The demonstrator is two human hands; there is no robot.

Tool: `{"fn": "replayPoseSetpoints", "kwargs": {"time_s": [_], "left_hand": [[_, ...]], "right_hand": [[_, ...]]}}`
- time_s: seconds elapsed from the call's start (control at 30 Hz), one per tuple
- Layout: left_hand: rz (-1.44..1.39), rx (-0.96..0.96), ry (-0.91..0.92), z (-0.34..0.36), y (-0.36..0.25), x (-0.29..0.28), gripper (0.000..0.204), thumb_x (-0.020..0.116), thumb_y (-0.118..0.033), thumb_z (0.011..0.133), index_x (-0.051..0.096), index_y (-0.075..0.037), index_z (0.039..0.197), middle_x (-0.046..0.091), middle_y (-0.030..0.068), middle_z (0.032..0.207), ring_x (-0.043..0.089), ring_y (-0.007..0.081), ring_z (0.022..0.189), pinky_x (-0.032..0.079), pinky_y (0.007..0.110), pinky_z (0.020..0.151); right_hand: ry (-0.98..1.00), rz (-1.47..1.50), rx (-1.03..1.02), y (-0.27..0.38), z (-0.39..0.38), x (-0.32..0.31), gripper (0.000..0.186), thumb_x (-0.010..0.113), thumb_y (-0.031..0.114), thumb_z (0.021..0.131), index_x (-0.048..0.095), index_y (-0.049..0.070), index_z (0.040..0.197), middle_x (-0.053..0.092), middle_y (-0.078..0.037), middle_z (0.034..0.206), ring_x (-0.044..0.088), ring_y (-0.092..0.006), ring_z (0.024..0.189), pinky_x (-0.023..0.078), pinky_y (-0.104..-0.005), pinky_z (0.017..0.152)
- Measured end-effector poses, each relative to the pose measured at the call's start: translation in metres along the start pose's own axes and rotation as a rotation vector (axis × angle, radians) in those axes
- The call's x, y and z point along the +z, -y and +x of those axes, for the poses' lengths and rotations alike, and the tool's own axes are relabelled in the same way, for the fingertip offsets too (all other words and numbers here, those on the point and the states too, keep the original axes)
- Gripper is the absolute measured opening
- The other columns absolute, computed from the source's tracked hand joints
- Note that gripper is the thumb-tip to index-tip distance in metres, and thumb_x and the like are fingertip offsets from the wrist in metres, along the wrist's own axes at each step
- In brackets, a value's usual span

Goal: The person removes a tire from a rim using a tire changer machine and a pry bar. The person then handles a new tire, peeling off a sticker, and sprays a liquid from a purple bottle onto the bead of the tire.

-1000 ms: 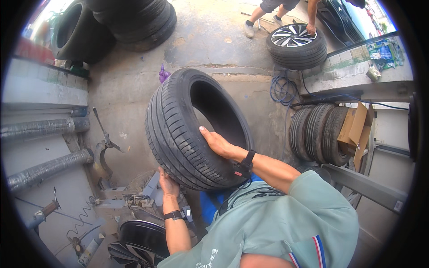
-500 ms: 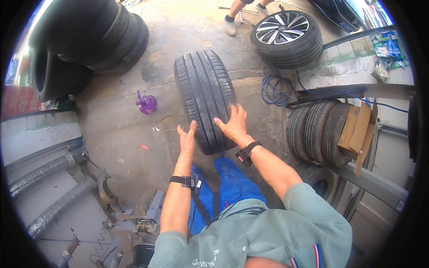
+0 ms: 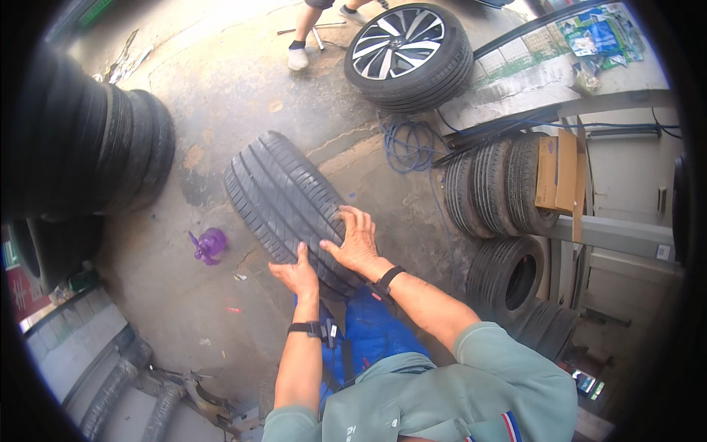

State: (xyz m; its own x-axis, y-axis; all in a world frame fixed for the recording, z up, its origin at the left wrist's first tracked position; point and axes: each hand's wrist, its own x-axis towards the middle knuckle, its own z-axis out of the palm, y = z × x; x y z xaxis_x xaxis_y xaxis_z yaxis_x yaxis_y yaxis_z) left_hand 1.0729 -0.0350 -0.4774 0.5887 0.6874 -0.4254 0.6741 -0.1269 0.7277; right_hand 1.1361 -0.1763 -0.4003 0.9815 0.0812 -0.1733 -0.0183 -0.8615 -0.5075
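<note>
A black car tire (image 3: 283, 199) without a rim stands on its tread in front of my legs, leaning a little to the left. My right hand (image 3: 355, 241) lies on the tread near its right edge, fingers spread and slightly bent, thumb pointing inward. At the tire's near left edge is my left hand (image 3: 297, 276), its thumb raised against the tread and the fingers stretched out to the left. Both hands are open, steadying the tire rather than wrapped round it. A black strap with a small device circles each wrist.
A wheel with a silver-and-black rim (image 3: 398, 44) lies at the far side, near another person's leg (image 3: 303, 37). A purple spray bottle (image 3: 210, 244) stands left of the tire. Stacked tires (image 3: 110, 147) rise at left; more tires (image 3: 490, 184), a cardboard box (image 3: 557, 173) and a coiled hose (image 3: 409, 144) are right.
The tire has rolled nearer and tilted so its far end points left. Both hands have come closer together over its near part. The whole view has turned and shifted.
</note>
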Motion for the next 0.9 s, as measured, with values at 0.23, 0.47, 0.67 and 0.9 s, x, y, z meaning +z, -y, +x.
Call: {"fn": "replayPoseSetpoints", "kwargs": {"time_s": [0.23, 0.47, 0.67, 0.9], "left_hand": [[0.087, 0.038, 0.223, 0.038, -0.018, -0.041, 0.113, 0.076, -0.054, 0.085, 0.017, 0.023, 0.142, 0.036, 0.0384, 0.137, 0.036, 0.0485, 0.134, 0.031, 0.050, 0.114], [0.009, -0.109, 0.187, 0.150, -0.092, -0.028, 0.126, 0.074, -0.066, 0.080, 0.015, 0.023, 0.146, 0.027, 0.0437, 0.149, 0.031, 0.0497, 0.142, 0.029, 0.047, 0.119], [0.137, -0.023, 0.335, 0.135, -0.087, -0.072, 0.130, 0.083, -0.060, 0.074, 0.013, 0.020, 0.148, 0.026, 0.0419, 0.153, 0.028, 0.0476, 0.146, 0.025, 0.046, 0.122], [0.232, -0.133, 0.543, 0.151, -0.103, -0.061, 0.129, 0.085, -0.055, 0.074, 0.012, 0.018, 0.151, 0.026, 0.0381, 0.156, 0.030, 0.0437, 0.147, 0.030, 0.043, 0.121]], "right_hand": [[0.063, 0.128, 0.400, -0.008, -0.032, 0.018, 0.106, 0.081, 0.053, 0.077, 0.028, -0.005, 0.149, 0.034, -0.028, 0.152, 0.032, -0.0446, 0.142, 0.030, -0.0543, 0.116], [0.243, 0.012, 0.463, 0.061, 0.089, 0.002, 0.109, 0.067, 0.068, 0.084, 0.025, -0.009, 0.151, 0.042, -0.033, 0.146, 0.040, -0.0481, 0.138, 0.033, -0.0641, 0.110], [0.198, 0.341, 0.365, 0.027, 0.111, -0.009, 0.097, 0.075, 0.055, 0.082, 0.037, -0.005, 0.148, 0.052, -0.031, 0.142, 0.049, -0.0393, 0.137, 0.040, -0.0454, 0.113], [0.145, 0.122, 0.247, 0.043, 0.171, 0.025, 0.107, 0.076, 0.057, 0.082, 0.023, 0.002, 0.158, 0.035, -0.029, 0.155, 0.038, -0.0445, 0.142, 0.036, -0.0496, 0.115]]}}
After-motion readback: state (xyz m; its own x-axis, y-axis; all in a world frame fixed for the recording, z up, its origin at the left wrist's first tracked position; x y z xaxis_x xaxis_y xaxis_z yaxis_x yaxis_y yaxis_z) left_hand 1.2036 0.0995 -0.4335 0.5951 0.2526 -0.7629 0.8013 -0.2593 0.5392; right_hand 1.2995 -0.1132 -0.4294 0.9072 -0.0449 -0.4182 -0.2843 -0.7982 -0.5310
